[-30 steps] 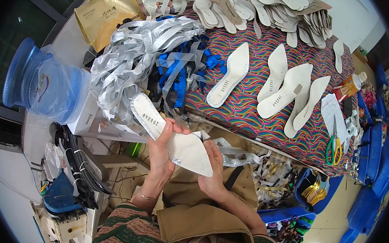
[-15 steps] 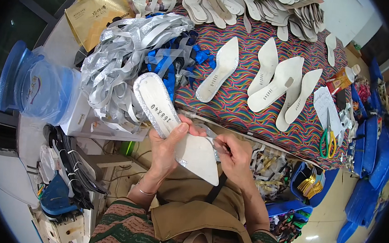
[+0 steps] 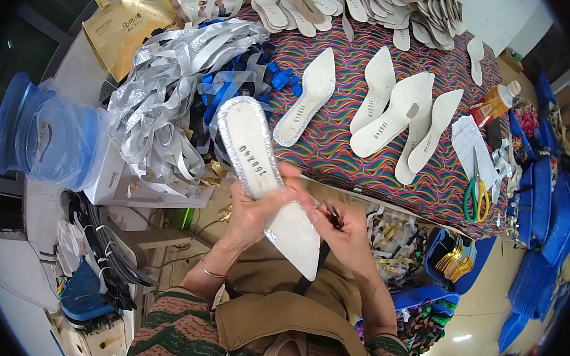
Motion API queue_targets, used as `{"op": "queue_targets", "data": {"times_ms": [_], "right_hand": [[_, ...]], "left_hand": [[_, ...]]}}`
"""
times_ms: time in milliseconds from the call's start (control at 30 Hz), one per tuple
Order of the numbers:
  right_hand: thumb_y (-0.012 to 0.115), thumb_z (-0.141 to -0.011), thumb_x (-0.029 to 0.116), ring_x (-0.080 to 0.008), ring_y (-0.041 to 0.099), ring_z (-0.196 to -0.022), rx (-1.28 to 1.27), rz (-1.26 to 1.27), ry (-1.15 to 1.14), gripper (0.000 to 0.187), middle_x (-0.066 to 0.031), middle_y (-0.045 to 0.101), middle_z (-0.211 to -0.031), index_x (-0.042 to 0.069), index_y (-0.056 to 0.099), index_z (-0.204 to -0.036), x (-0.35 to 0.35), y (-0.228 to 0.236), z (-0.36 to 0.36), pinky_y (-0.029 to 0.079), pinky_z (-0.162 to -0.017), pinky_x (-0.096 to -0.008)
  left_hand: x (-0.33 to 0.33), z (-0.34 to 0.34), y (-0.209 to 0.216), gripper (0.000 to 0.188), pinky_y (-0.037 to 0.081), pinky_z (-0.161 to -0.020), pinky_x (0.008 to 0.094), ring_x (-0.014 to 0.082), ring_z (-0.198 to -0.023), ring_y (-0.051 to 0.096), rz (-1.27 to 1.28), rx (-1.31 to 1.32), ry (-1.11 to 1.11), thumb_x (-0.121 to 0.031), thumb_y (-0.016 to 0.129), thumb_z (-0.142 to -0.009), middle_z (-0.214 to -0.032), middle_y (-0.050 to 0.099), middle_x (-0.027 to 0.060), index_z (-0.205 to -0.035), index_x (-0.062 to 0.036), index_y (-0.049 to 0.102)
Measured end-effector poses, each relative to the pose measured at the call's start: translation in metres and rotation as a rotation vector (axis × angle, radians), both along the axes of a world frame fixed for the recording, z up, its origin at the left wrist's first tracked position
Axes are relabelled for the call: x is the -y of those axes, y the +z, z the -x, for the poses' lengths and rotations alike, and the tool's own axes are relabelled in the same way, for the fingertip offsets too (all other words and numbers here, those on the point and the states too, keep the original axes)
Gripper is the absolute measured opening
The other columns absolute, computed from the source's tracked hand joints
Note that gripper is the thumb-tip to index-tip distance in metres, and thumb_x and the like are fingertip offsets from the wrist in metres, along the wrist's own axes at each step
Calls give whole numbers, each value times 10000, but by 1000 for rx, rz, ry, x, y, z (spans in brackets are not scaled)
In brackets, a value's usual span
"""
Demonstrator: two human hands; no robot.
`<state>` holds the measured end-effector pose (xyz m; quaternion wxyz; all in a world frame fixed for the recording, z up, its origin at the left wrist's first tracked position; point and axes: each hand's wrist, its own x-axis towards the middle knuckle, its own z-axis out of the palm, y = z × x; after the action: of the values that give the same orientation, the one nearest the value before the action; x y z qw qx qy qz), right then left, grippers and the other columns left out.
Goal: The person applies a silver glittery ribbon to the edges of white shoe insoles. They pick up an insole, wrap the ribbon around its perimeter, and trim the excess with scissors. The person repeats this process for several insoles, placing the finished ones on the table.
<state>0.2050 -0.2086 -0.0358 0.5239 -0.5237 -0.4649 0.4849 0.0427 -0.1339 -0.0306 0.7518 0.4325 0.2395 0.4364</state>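
Tabletop edge [image 3: 399, 200] beyond right hand [image 3: 348, 238]; left hand [image 3: 250, 218] holds insole [image 3: 252, 150].

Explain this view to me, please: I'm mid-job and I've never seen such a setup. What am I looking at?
There is no machine here: you see a person's two bare hands. The picture comes from the left of two wide fisheye cameras on the person's head, looking down, so straight edges bend near the rim. The left hand holds a pale shoe insole with a glittery silver edge. The right hand, beside it, holds a small dark thing, too blurred to name. On the wavy-patterned cloth lie loose insoles, a pile of insoles, a sheet of paper and scissors. Silver ribbons are heaped at the left.
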Motion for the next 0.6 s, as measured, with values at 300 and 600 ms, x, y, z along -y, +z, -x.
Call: {"op": "queue_targets", "data": {"times_ms": [300, 600], "right_hand": [[640, -861, 44, -9, 409, -570, -48, -19, -167, 125, 42, 517, -609, 6, 597, -750, 10, -22, -13, 309, -493, -204], [593, -925, 89, -38, 412, -402, -346, -28, -18, 153, 18, 500, -509, -11, 583, -809, -2, -9, -25, 288, -387, -225]], "left_hand": [[4, -5, -2, 362, 556, -829, 343, 220, -924, 683, 22, -266, -138, 95, 599, -814, -997, 693, 169, -1170, 44, 555], [31, -20, -24, 162, 515, -819, 285, 142, -884, 656, 34, -381, -368, 9, 640, -837, -930, 714, 82, -993, 2, 682]]}}
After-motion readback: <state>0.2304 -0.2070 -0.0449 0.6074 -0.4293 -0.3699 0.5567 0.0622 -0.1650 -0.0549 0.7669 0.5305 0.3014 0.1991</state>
